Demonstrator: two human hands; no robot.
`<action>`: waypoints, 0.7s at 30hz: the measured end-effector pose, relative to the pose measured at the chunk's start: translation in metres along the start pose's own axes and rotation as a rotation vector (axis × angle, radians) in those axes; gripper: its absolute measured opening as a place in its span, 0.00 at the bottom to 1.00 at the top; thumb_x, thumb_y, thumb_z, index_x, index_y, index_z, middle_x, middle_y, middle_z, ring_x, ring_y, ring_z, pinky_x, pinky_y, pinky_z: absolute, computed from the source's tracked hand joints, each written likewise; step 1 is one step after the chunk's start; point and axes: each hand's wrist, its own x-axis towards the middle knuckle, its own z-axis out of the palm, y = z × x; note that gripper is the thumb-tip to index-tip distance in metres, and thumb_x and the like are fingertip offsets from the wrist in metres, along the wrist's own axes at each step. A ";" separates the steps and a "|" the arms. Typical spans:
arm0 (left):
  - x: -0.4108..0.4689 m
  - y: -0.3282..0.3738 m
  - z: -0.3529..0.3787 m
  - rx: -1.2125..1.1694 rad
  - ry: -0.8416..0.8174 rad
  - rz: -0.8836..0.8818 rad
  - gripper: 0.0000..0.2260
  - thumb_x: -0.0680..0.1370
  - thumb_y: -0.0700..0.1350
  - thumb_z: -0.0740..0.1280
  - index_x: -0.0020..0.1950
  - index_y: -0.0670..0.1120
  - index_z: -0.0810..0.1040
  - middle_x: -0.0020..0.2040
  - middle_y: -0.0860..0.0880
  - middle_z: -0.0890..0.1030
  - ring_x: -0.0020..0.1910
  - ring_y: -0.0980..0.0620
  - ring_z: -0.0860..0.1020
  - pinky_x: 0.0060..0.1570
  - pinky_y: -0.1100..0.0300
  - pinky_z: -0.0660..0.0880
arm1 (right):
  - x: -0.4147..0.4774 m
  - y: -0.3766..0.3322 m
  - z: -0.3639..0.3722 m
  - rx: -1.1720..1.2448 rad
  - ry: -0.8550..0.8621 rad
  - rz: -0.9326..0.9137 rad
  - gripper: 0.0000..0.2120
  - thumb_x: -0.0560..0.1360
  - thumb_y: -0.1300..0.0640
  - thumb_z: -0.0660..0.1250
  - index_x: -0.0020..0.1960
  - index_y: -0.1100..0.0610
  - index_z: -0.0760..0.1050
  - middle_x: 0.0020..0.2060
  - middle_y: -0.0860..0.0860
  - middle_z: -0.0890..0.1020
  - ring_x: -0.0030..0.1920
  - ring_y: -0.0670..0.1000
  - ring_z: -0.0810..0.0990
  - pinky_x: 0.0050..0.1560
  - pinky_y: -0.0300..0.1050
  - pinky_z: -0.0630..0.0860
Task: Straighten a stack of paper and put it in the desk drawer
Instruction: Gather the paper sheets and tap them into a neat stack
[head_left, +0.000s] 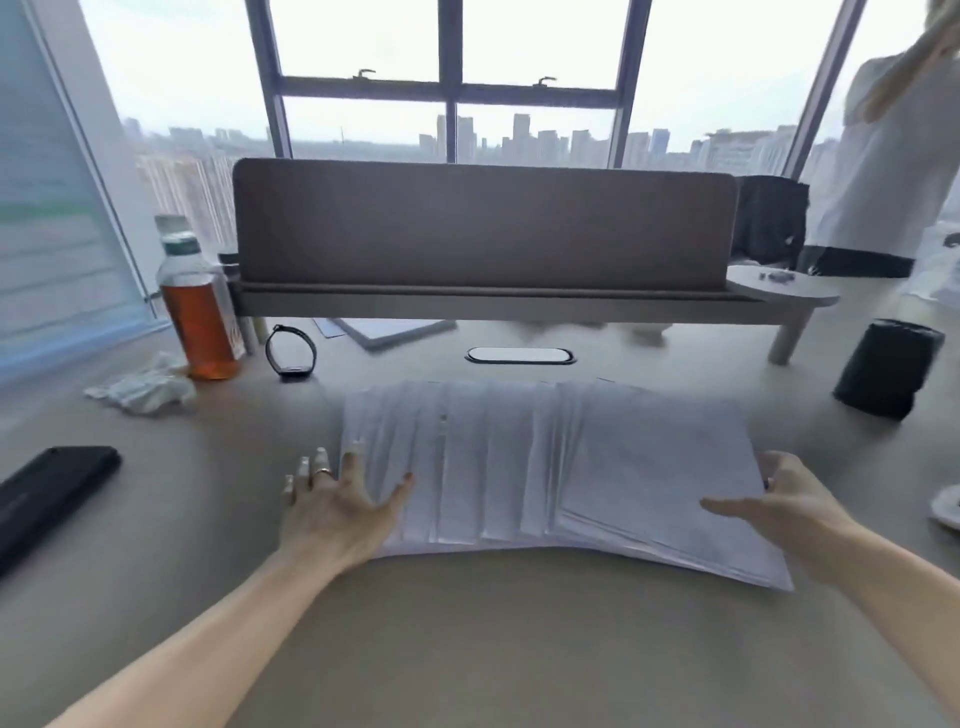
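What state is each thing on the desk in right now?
paper stack: fanned out sideways, flat on desk, not squared
left hand: open, at stack's left edge
right hand: open, at stack's right edge
bottle: upright, capped, part full
wristband: on edge, closed loop
tissue: crumpled

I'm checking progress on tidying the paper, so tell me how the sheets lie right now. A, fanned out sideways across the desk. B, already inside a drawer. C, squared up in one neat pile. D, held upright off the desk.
A: the sheets of paper lie spread in overlapping steps on the desk, with the left hand and right hand at either end.
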 end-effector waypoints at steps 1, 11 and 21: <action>-0.001 0.002 -0.001 -0.001 -0.017 0.001 0.44 0.76 0.75 0.50 0.86 0.53 0.47 0.86 0.38 0.49 0.85 0.39 0.48 0.82 0.45 0.45 | 0.008 0.005 0.000 -0.038 -0.003 0.008 0.45 0.44 0.42 0.86 0.58 0.55 0.80 0.48 0.50 0.87 0.48 0.55 0.86 0.55 0.56 0.82; 0.010 0.023 -0.029 -0.591 -0.080 -0.051 0.43 0.76 0.63 0.71 0.83 0.45 0.58 0.81 0.43 0.66 0.77 0.42 0.68 0.67 0.53 0.68 | -0.038 -0.055 0.008 0.001 -0.093 0.053 0.40 0.57 0.68 0.84 0.66 0.61 0.72 0.46 0.52 0.81 0.49 0.57 0.81 0.56 0.53 0.78; 0.042 0.037 -0.034 -0.957 -0.309 -0.241 0.29 0.76 0.48 0.76 0.74 0.42 0.74 0.71 0.44 0.77 0.69 0.41 0.75 0.68 0.51 0.71 | -0.024 -0.057 0.027 0.182 -0.228 -0.077 0.28 0.63 0.72 0.80 0.59 0.58 0.75 0.48 0.49 0.85 0.46 0.50 0.84 0.47 0.45 0.80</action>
